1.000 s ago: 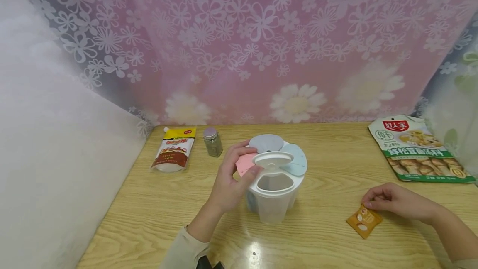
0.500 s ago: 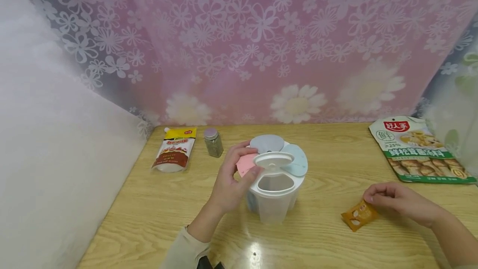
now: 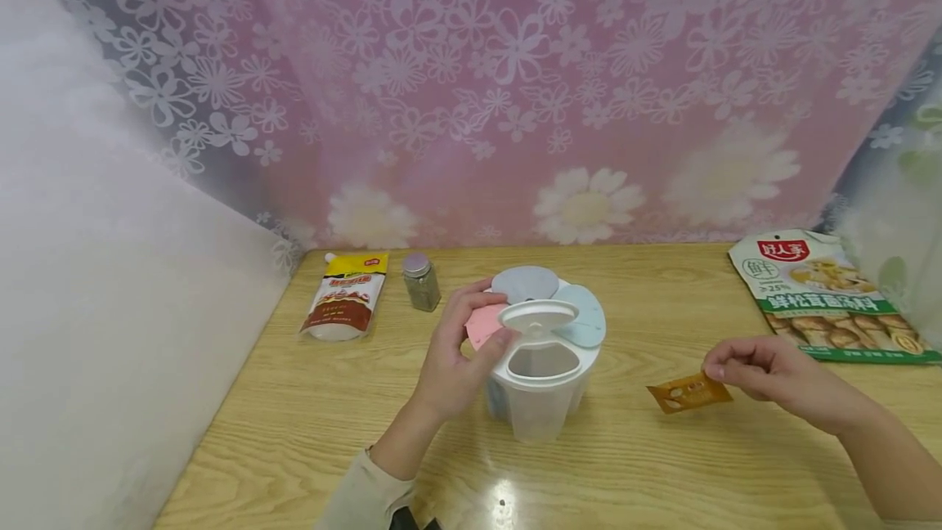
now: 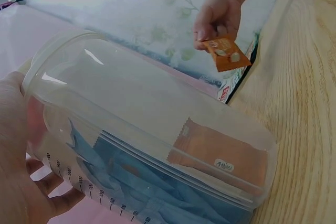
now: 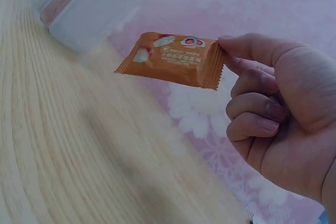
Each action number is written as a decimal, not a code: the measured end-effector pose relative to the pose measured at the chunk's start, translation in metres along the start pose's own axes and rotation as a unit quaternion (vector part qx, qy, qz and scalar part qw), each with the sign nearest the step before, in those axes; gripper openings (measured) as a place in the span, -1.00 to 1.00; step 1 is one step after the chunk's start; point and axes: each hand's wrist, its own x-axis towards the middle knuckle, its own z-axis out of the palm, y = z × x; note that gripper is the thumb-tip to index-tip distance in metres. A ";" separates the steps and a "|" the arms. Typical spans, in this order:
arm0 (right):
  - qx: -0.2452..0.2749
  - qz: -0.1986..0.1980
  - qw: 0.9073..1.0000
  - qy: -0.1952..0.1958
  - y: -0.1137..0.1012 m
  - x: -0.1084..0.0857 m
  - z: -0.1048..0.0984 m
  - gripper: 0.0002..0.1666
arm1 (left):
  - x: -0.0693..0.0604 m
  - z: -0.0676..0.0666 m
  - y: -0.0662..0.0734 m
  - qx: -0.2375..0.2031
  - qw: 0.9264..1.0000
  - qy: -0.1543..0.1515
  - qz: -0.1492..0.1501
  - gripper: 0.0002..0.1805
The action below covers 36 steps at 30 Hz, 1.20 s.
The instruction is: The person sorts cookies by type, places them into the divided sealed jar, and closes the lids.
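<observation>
My left hand [image 3: 458,362] grips the rim of a clear divided storage canister [image 3: 537,415], fingers at the far left side and thumb near the front. Its top has grey, pink and blue flap lids lying down, while the white flap lid [image 3: 539,315] stands raised behind the front opening. Through the wall, the left wrist view shows an orange packet [image 4: 226,156] in one compartment and blue packets [image 4: 126,166] in another. To the right, my right hand [image 3: 783,379] pinches a small orange-brown snack packet [image 5: 170,59] by one crimped end, above the table and apart from the canister.
On the wooden table [image 3: 368,424], a yellow, white and brown pouch [image 3: 343,297] lies at the back left beside a small spice jar [image 3: 421,282]. A large green and white mushroom pouch [image 3: 827,297] leans at the back right. Floral curtain [image 3: 515,88] hangs behind.
My right hand has lifted the snack packet off the table and moved it left towards the canister, turning it flatter. The left hand and canister have stayed put.
</observation>
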 end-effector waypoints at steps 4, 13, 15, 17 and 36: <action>-0.040 -0.018 0.998 0.051 -0.014 0.001 0.010 -0.67 | 0.000 0.001 0.001 -0.003 1.000 -0.001 0.000 -0.61; -0.084 -0.040 0.986 0.140 -0.046 0.007 0.029 -0.71 | -0.001 0.000 0.002 0.006 1.000 0.001 -0.016 -0.62; -0.081 -0.041 0.983 0.162 -0.052 0.007 0.033 -0.71 | -0.001 0.000 0.003 0.006 1.000 0.001 -0.014 -0.62; -0.066 -0.053 0.981 0.176 -0.058 0.008 0.036 -0.70 | -0.001 0.000 0.004 0.007 1.000 0.001 -0.011 -0.62; 0.080 -0.239 0.956 0.150 -0.103 0.041 0.057 -0.53 | 0.000 0.001 0.000 0.006 1.000 -0.001 0.011 -0.63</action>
